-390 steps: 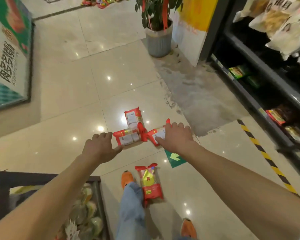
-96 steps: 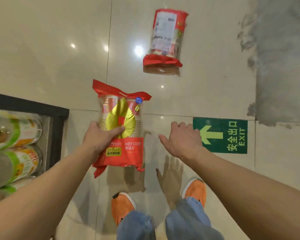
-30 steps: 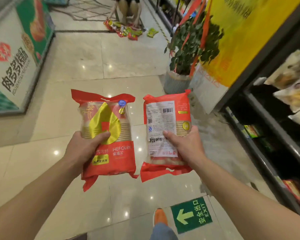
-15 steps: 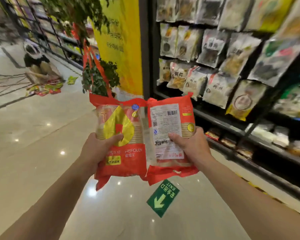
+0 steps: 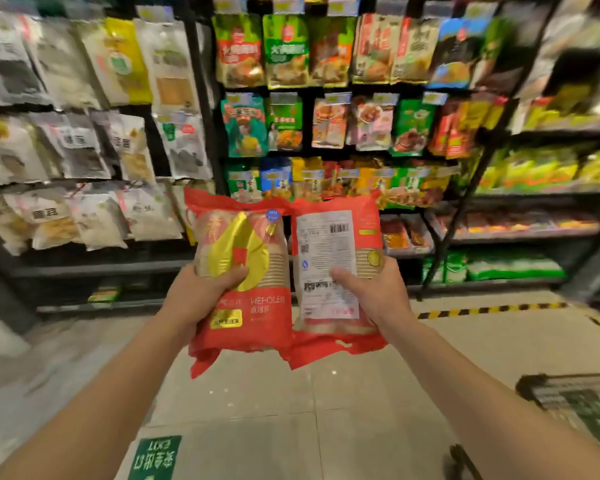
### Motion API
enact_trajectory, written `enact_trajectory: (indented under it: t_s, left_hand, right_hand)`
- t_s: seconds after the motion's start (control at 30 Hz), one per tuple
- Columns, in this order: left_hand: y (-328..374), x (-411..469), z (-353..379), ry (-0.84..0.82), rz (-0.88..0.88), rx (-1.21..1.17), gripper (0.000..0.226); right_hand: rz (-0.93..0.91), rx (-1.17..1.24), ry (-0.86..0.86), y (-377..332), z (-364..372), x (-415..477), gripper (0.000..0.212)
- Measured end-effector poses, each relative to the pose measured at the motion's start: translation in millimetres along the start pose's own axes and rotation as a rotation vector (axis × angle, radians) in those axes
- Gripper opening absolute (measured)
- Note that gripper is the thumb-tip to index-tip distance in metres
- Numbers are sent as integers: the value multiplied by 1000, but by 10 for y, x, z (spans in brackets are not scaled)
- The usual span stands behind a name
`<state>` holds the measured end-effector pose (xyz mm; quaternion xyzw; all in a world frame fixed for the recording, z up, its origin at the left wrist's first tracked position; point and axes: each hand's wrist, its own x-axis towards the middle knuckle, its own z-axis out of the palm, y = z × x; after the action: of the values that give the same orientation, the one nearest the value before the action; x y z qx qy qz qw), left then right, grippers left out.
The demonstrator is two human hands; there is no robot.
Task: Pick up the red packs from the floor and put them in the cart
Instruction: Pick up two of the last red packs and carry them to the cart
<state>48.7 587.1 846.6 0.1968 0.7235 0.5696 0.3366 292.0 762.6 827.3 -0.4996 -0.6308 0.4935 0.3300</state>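
Note:
I hold two red packs upright side by side in front of me, their edges touching. My left hand (image 5: 201, 296) grips the red pack with the gold leaf front (image 5: 253, 317), thumb across the gold shape. My right hand (image 5: 368, 292) grips the second red pack (image 5: 329, 244), which shows its white label and barcode. The black cart (image 5: 568, 393) appears only as a blurred corner at the lower right, below and to the right of my right arm.
Tall black shelves (image 5: 201, 109) full of hanging snack bags fill the view ahead. A yellow-black striped line (image 5: 492, 310) runs along the floor at the right. A green exit sticker (image 5: 155, 457) lies on the tiles near my feet.
The view has swung right: the plant, yellow panel and open aisle are gone and the shelves face me. Both packs stay in my hands. The cart corner has come into view.

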Motion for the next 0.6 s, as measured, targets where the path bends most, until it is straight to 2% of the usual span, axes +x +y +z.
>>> enact_trajectory:
  t_s: [0.17,0.3,0.47,0.6]
  left_hand:
    - [347,220,1503,-237,58,100,88]
    - [464,263,2698,-455,78,208,101]
    - [443,156,4151,-761,107,293,79]
    - [299,-42,5230,-968,99,347,77]
  right_hand:
    - [87,59,282,440,-1292,89,76]
    - [168,71,499,834,-2183,6,75]
    - [284,77,738,1329,-3156,-206,77]
    - [399,104,980,1678,-3735,-424,78]
